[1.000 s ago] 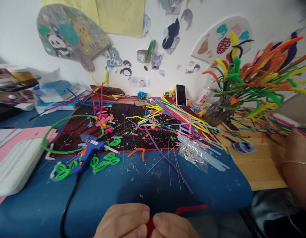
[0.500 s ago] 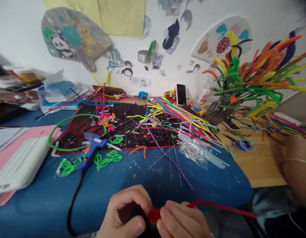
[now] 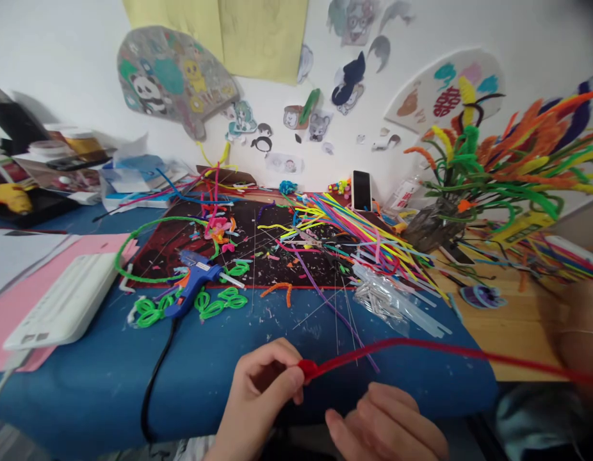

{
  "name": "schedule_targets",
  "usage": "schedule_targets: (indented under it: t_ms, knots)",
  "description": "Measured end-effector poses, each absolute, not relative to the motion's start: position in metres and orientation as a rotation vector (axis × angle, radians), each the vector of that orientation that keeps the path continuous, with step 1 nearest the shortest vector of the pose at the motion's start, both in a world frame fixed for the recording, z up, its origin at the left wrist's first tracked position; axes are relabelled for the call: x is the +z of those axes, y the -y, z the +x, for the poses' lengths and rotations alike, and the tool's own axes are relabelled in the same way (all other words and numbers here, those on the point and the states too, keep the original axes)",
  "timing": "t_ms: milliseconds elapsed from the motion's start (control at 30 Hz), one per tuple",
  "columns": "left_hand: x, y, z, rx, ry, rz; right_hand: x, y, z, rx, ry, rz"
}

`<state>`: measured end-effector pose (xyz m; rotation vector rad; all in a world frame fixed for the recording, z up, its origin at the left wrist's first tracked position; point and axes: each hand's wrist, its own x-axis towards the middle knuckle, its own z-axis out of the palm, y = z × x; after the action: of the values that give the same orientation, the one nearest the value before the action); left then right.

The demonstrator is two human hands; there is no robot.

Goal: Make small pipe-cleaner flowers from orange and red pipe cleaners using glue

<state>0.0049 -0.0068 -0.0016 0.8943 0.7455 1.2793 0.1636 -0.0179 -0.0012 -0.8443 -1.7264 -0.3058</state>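
My left hand (image 3: pixel 270 387) pinches the coiled end of a red pipe cleaner (image 3: pixel 307 370) between thumb and fingers. From the coil, its long red tail runs up and away to the right, past the frame's edge. Below that tail is my right hand (image 3: pixel 387 422), apart from it, with loosely curled fingers and nothing seen in them. Both hands are at the front edge of the blue-covered table (image 3: pixel 219 378). A purple pipe cleaner (image 3: pixel 332 310) lies just beyond them.
A blue glue gun (image 3: pixel 195 282) with a black cord lies left, beside green looped pieces (image 3: pixel 224 303). Many pipe cleaners (image 3: pixel 364 230) cover the dark mat (image 3: pixel 152 246). A bag of small pieces (image 3: pixel 378 301) lies right. Another person's blurred arm (image 3: pixel 572 326) is at far right.
My right hand has let go of the red coil and moved down and right. My left hand keeps hold of the coil, and the red tail now stretches higher across the table.
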Motion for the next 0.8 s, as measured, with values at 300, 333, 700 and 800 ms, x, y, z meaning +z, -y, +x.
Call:
schedule_targets:
  t_ms: [300,333,700,800]
  knots:
    - [-0.008,0.011,0.010,1.355,-0.806,0.988,-0.013,0.003,0.148,0.803,1.338,-0.993]
    - [-0.009,0.011,0.010,1.344,-0.823,1.006,-0.013,0.002,0.148,0.874,1.324,-0.982]
    - [-0.011,0.009,0.000,1.241,-0.809,0.964,0.007,0.000,0.156,1.520,1.302,-0.964]
    - [-0.017,0.007,0.002,1.206,-0.712,0.896,0.002,0.002,0.151,1.611,1.173,-0.902]
